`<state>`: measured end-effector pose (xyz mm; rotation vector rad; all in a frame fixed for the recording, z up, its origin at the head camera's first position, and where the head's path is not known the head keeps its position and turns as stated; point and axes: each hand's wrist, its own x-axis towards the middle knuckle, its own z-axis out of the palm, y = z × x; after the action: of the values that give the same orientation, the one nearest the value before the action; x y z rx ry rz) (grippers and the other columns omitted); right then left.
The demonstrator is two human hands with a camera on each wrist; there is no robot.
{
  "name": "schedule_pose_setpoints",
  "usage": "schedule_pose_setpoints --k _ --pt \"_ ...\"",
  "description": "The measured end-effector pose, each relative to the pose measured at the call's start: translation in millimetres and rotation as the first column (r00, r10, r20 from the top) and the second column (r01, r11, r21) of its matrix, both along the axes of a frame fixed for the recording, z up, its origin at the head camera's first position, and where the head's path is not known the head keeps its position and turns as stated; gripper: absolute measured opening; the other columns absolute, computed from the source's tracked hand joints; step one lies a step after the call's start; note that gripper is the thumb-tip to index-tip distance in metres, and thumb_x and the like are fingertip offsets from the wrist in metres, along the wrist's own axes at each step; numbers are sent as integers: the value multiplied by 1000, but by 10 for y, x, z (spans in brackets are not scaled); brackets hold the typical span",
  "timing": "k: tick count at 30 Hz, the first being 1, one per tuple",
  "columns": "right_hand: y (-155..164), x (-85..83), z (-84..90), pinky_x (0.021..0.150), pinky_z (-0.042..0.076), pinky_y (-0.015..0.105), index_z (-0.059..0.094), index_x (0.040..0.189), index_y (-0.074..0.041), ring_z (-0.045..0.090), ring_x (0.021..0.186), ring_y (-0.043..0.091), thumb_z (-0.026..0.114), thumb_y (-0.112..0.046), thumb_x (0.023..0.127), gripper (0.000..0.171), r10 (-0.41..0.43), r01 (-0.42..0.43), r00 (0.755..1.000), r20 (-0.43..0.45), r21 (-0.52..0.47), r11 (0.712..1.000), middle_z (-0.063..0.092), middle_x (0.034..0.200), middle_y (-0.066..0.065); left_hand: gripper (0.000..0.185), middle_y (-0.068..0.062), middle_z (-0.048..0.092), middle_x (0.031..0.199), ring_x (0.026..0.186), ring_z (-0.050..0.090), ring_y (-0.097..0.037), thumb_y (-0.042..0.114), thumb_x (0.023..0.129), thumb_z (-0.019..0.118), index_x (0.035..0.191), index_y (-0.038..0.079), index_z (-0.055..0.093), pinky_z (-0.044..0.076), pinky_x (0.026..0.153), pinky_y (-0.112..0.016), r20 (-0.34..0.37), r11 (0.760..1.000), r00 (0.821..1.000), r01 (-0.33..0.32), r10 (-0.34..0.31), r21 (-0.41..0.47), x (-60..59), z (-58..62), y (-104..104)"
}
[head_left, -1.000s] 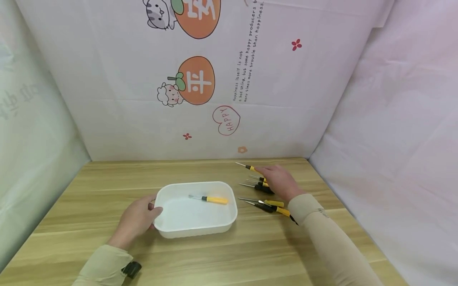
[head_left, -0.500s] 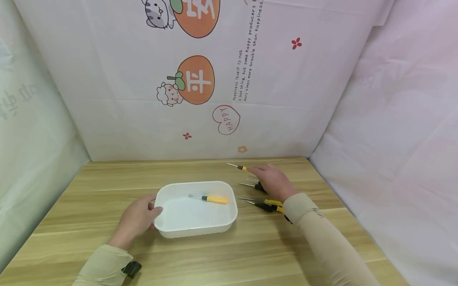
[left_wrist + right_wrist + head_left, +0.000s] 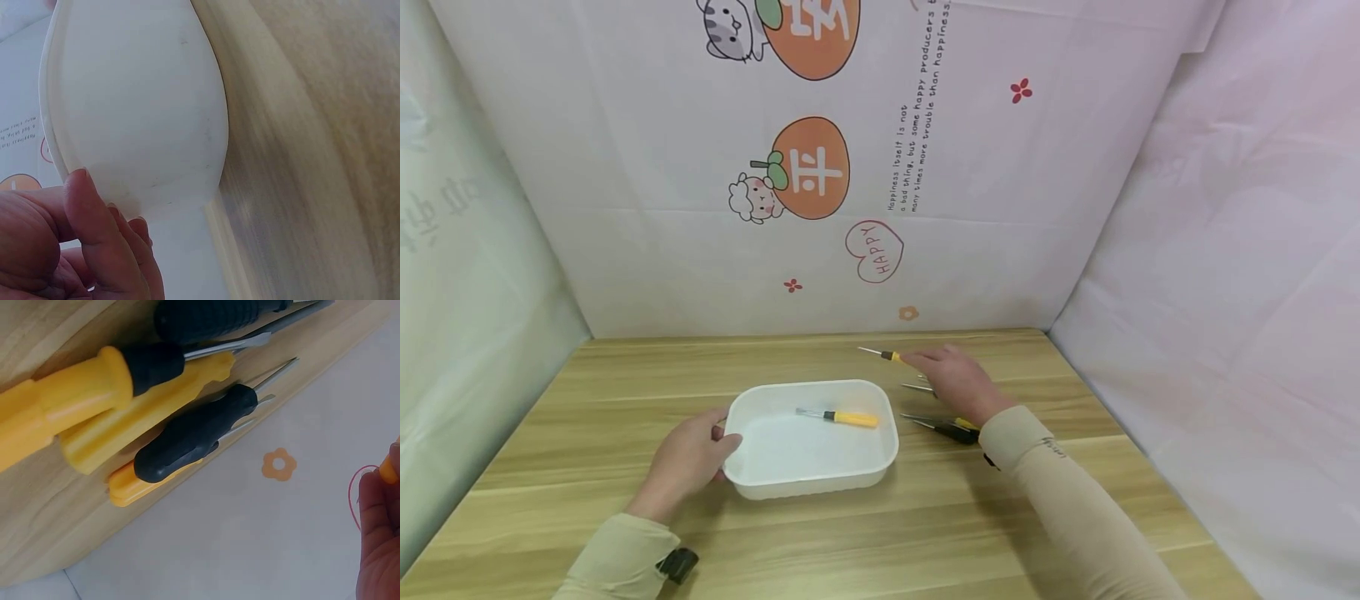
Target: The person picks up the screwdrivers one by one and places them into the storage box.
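- Currently pinching 1 yellow screwdriver (image 3: 887, 356) in right hand (image 3: 951, 382), lifted off the remaining pile (image 3: 942, 427).
- Left hand (image 3: 688, 461) gripping tub (image 3: 811, 487) rim, steadying it.

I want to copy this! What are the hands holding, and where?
The right hand holds a screwdriver by its yellow handle. The left hand grips the white tub at its left rim.

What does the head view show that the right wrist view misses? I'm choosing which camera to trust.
Only the head view shows the white plastic tub, the yellow-handled screwdriver inside it, and the left hand holding its rim. Only the right wrist view shows the black and yellow handles close up. Both show the right hand holding a screwdriver over the wooden table.
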<state>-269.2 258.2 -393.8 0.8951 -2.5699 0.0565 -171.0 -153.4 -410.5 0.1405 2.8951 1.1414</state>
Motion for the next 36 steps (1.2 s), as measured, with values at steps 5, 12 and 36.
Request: schedule_pose_setpoints --k 5,12,36 --pt "-50 -17 -21 95 59 40 68 138 -19 68 112 25 63 4 99 46 29 -28 999 -25 17 999 73 130 2 56 -13 70 98 59 66 -16 15 100 65 149 -8 48 50 54 -31 8 1000 1000 -3 3 0 -6 1 0" --pt "-136 21 -4 94 59 39 67 139 -18 68 110 25 65 5 98 47 42 -41 999 -22 47 998 73 131 3 56 -12 69 98 59 65 -16 16 100 65 149 -6 49 49 54 -31 12 1000 1000 -7 7 10 -6 -8 -6" --pt "-509 178 30 100 57 34 63 144 -20 63 118 19 71 3 95 55 109 -111 994 25 82 990 70 134 -2 53 -9 67 93 57 63 -15 14 99 65 147 -6 52 48 54 -30 6 1000 1000 -18 18 23 -16 -6 -9"
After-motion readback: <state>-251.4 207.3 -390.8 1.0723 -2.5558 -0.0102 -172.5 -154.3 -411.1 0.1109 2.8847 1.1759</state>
